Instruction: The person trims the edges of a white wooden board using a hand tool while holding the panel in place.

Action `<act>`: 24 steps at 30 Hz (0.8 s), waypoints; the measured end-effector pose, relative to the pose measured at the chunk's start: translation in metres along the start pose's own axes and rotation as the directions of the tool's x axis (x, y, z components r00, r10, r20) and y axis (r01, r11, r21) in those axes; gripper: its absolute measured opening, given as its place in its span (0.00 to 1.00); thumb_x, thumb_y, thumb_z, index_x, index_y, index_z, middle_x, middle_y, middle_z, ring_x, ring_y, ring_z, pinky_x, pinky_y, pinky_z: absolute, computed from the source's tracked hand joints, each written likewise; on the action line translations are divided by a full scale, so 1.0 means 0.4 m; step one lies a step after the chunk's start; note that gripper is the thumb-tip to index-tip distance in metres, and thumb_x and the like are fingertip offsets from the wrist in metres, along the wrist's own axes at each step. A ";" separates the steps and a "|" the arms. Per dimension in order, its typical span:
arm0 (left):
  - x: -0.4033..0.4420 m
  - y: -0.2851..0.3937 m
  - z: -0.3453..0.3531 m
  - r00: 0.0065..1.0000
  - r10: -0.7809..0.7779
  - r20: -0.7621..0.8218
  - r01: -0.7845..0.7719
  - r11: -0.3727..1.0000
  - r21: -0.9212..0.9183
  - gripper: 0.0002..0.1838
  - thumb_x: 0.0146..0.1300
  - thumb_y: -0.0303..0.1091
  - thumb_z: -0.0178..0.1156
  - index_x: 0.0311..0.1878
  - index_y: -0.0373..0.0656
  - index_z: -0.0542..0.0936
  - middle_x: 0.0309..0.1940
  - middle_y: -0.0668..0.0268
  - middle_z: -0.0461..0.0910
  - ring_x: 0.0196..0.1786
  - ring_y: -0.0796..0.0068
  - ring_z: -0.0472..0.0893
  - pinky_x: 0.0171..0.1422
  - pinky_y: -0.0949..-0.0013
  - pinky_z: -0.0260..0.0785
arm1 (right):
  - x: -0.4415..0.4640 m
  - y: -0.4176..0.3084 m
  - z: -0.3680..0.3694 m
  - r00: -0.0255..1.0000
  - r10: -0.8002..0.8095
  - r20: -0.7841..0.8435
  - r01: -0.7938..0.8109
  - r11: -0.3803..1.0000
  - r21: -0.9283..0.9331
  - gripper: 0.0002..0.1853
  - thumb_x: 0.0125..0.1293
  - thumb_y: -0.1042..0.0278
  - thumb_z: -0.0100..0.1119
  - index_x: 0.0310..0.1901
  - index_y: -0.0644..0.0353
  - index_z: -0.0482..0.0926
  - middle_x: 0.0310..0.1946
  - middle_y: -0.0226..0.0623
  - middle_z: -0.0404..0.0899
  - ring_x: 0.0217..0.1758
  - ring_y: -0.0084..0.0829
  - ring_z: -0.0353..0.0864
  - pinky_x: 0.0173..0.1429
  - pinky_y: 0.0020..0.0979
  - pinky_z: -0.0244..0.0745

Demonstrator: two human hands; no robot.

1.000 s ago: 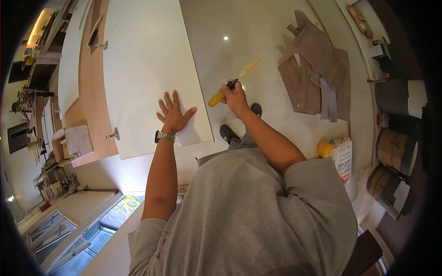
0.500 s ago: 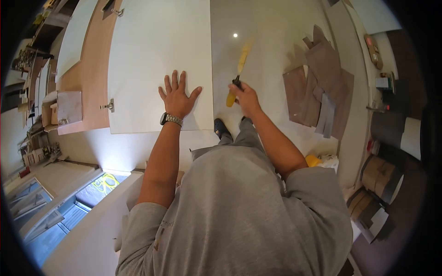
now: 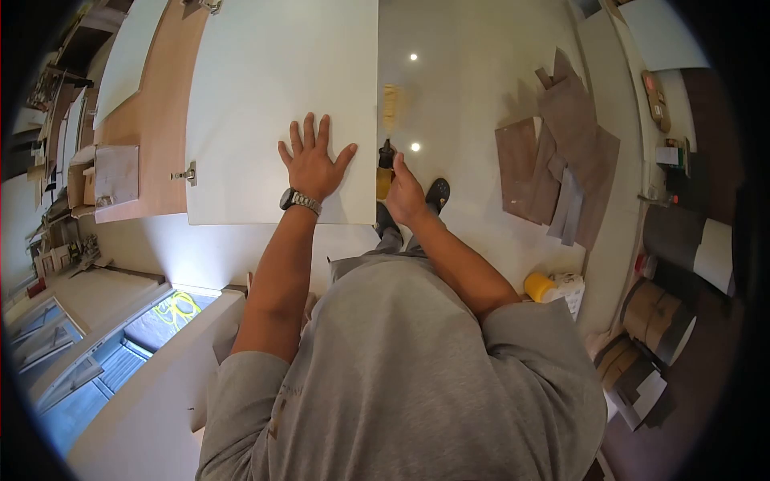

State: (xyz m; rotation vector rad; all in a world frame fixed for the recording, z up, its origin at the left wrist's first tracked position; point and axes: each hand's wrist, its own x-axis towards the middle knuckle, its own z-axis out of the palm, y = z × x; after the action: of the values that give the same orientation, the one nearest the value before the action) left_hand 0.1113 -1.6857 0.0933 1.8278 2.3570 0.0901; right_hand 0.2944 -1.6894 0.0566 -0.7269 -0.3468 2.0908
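A white panel [image 3: 265, 96] with metal hinges on its left edge lies in front of me. My left hand [image 3: 315, 164] rests flat on it, fingers spread, near the front right part. Beside the panel's right edge, my right hand [image 3: 407, 192] grips a hand file [image 3: 385, 164] by its yellow and black handle. The file's pale yellowish blade is upright in view and points away from me, close along that edge. The blade is somewhat blurred, so I cannot tell whether it touches the panel. Most of my right fingers are hidden behind the handle.
Brown sheet offcuts [image 3: 561, 144] lie on the floor at right. An open cardboard box [image 3: 115, 176] sits on a wood-coloured board [image 3: 156, 128] at left. Rolls of material [image 3: 654, 321] and a yellow-topped container [image 3: 541, 286] are at lower right. A yellow cable [image 3: 178, 309] lies lower left.
My right hand has brought the file leftward, from over the floor to the panel's right edge, and the blade has turned more upright. My left hand stays flat on the panel.
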 end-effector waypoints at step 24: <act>0.078 -0.005 -0.049 0.999 0.042 0.016 -0.040 0.995 -0.091 0.45 0.67 0.68 0.54 0.80 0.51 0.63 0.83 0.58 0.53 0.85 0.49 0.44 0.84 0.36 0.28 | -0.003 -0.067 -0.181 0.938 0.121 -0.324 -0.231 0.916 -0.328 0.18 0.78 0.70 0.54 0.65 0.64 0.73 0.51 0.41 0.79 0.53 0.30 0.82 0.54 0.38 0.82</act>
State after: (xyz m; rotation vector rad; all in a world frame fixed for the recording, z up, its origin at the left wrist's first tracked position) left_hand 0.0985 -1.6552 0.1097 1.8272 2.2648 0.1816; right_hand 0.3569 -1.6763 0.0129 -1.3227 -0.5207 2.0654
